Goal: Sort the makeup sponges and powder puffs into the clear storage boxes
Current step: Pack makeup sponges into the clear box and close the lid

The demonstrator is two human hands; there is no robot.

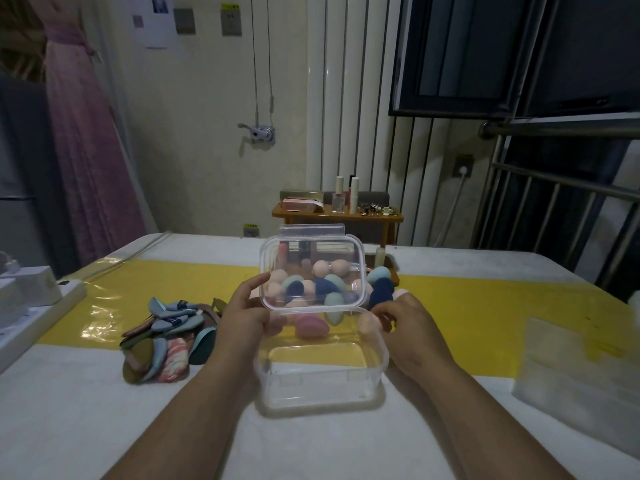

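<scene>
A clear storage box (322, 386) stands in front of me on the white table, with its hinged lid (311, 271) raised upright. My left hand (247, 313) grips the lid's left edge between thumb and fingers. My right hand (403, 327) curls over the box's right rear corner. Behind the box lies a heap of egg-shaped makeup sponges (379, 285) in peach, teal and navy, partly seen through the lid. A pink sponge (310, 325) shows through the box's back wall; I cannot tell whether it is inside. Flat powder puffs (162, 341) are piled to the left.
A crinkled clear plastic bag (575, 368) lies at the right. White boxes (24, 296) sit at the table's left edge. A yellow strip (485, 306) crosses the table. Beyond the far edge stands a small wooden shelf (337, 214) with cosmetics.
</scene>
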